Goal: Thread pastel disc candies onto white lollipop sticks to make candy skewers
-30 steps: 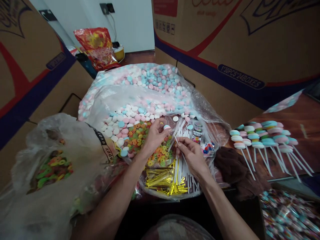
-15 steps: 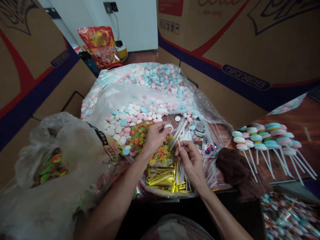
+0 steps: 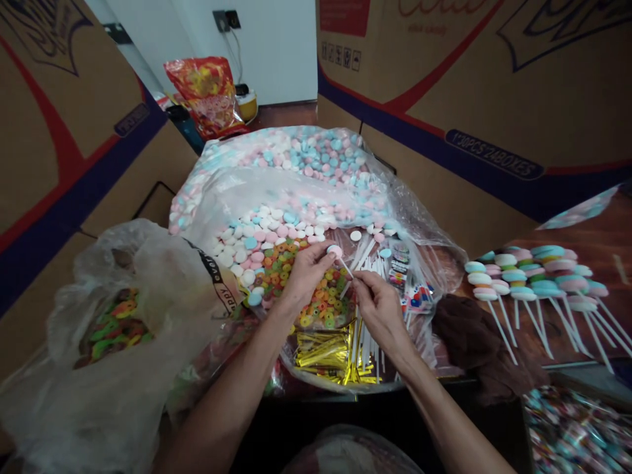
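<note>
My left hand [image 3: 307, 271] pinches a round pink-and-white candy [image 3: 336, 251] between thumb and fingers. A thin white stick [image 3: 346, 266] is gripped by my right hand [image 3: 378, 299], its far end at the candy's edge; whether it has gone in I cannot tell. Beneath my hands lie small fruit-coloured candy rings [image 3: 320, 306]. Beyond my right hand is a heap of loose white sticks [image 3: 378, 264]. Pink, white and blue round candies [image 3: 264, 234] spill from a large clear bag [image 3: 237, 181] behind.
Gold twist ties [image 3: 320, 355] lie nearest me. On the right, skewered candies [image 3: 548, 284] rest beside a brown cloth [image 3: 464, 329]. At left sits a plastic bag [image 3: 108, 388] with colourful candies inside. Large cardboard boxes [image 3: 444, 178] flank the table; wrapped sweets [image 3: 582, 428] fill the lower right.
My right hand has brought the stick up to the candy in my left hand; before, they were apart. The whole view has shifted slightly.
</note>
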Demonstrator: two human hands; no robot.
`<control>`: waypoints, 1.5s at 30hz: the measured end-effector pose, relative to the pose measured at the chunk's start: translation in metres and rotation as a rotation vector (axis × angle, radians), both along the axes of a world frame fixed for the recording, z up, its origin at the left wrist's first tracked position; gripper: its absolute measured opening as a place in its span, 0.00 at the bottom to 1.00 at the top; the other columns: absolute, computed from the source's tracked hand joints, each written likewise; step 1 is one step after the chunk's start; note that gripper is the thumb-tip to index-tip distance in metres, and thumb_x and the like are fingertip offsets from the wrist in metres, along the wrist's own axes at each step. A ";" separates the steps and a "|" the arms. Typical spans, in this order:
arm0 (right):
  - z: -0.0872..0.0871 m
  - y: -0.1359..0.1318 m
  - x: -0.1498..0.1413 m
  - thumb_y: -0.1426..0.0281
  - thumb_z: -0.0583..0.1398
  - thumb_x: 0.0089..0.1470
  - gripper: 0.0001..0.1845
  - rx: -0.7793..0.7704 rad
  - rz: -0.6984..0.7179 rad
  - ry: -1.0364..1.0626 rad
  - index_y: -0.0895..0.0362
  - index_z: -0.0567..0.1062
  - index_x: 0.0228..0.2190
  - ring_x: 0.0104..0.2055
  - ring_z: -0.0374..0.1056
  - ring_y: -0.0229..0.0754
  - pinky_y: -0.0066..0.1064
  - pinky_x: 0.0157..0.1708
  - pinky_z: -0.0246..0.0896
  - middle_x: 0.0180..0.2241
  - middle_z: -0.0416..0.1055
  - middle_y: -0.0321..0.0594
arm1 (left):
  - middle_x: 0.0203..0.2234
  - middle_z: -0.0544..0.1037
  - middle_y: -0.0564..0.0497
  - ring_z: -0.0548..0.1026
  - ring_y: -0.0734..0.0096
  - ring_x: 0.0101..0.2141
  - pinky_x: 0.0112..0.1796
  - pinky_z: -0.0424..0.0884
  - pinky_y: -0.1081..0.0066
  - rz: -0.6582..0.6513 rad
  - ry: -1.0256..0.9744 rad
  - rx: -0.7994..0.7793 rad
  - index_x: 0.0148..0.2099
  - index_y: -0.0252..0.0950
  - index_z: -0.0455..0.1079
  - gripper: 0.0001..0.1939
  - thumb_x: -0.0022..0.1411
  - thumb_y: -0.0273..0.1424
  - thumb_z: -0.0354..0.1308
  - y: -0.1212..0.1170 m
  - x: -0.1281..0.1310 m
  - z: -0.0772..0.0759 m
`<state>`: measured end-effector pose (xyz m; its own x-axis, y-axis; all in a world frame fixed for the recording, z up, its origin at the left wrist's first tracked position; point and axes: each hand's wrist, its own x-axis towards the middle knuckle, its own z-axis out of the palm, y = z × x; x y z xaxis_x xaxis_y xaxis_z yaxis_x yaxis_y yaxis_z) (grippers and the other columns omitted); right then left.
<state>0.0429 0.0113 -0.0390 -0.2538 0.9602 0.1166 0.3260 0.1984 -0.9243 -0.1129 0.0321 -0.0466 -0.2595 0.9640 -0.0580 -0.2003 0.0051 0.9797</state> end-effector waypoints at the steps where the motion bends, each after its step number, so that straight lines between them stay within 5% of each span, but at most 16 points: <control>1: 0.000 0.000 0.000 0.67 0.54 0.59 0.13 -0.011 0.006 -0.001 0.58 0.78 0.34 0.29 0.65 0.40 0.28 0.29 0.58 0.26 0.71 0.38 | 0.31 0.79 0.51 0.74 0.73 0.31 0.37 0.70 0.73 0.008 0.011 0.001 0.41 0.33 0.77 0.15 0.49 0.33 0.67 0.000 0.000 0.000; 10: -0.002 0.002 -0.003 0.63 0.56 0.59 0.13 -0.088 -0.004 0.014 0.57 0.76 0.31 0.21 0.62 0.36 0.26 0.22 0.55 0.22 0.71 0.35 | 0.34 0.81 0.50 0.76 0.70 0.34 0.39 0.71 0.72 0.028 0.174 0.034 0.42 0.33 0.78 0.14 0.53 0.32 0.63 -0.002 0.002 -0.002; 21: -0.010 0.005 -0.009 0.61 0.57 0.54 0.13 -0.215 -0.031 0.217 0.56 0.70 0.23 0.14 0.56 0.33 0.26 0.13 0.50 0.18 0.69 0.35 | 0.42 0.82 0.46 0.78 0.65 0.42 0.45 0.72 0.67 0.058 0.655 0.087 0.47 0.37 0.78 0.15 0.61 0.24 0.55 -0.022 0.025 0.003; 27: -0.005 0.011 -0.018 0.61 0.58 0.53 0.12 -0.349 -0.077 0.347 0.55 0.67 0.23 0.09 0.51 0.32 0.25 0.09 0.45 0.11 0.59 0.26 | 0.42 0.83 0.46 0.80 0.64 0.41 0.44 0.74 0.66 0.037 0.575 -0.007 0.49 0.37 0.78 0.15 0.62 0.25 0.54 -0.028 0.035 0.008; 30: 0.001 0.012 -0.016 0.60 0.58 0.54 0.13 -0.385 -0.017 0.335 0.56 0.69 0.25 0.10 0.54 0.33 0.25 0.11 0.49 0.13 0.62 0.28 | 0.42 0.83 0.47 0.80 0.63 0.42 0.45 0.74 0.65 0.070 0.516 -0.040 0.48 0.37 0.78 0.14 0.61 0.28 0.58 -0.024 0.030 0.010; 35: 0.003 0.006 -0.006 0.60 0.56 0.57 0.15 -0.288 0.116 0.167 0.56 0.69 0.24 0.15 0.55 0.33 0.26 0.16 0.50 0.16 0.65 0.31 | 0.42 0.82 0.48 0.79 0.63 0.41 0.46 0.73 0.64 0.148 0.475 -0.046 0.48 0.36 0.78 0.14 0.61 0.31 0.58 -0.020 0.020 0.009; 40: -0.006 0.006 -0.003 0.64 0.54 0.58 0.16 -0.100 0.019 0.059 0.55 0.66 0.21 0.20 0.55 0.35 0.27 0.22 0.50 0.16 0.60 0.31 | 0.39 0.83 0.47 0.80 0.63 0.38 0.46 0.74 0.63 0.064 0.489 -0.057 0.45 0.38 0.79 0.12 0.60 0.30 0.59 -0.030 0.033 0.007; 45: -0.009 0.009 -0.003 0.63 0.54 0.59 0.16 -0.090 -0.025 0.030 0.55 0.66 0.21 0.20 0.55 0.36 0.27 0.22 0.49 0.16 0.61 0.31 | 0.39 0.83 0.48 0.79 0.62 0.40 0.45 0.73 0.65 -0.013 0.571 0.024 0.44 0.40 0.80 0.13 0.61 0.29 0.56 -0.024 0.023 0.017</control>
<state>0.0398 0.0202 -0.0477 -0.2270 0.9732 0.0368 0.3022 0.1063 -0.9473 -0.0897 0.0085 -0.0298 -0.2310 0.9667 0.1101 0.3607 -0.0201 0.9325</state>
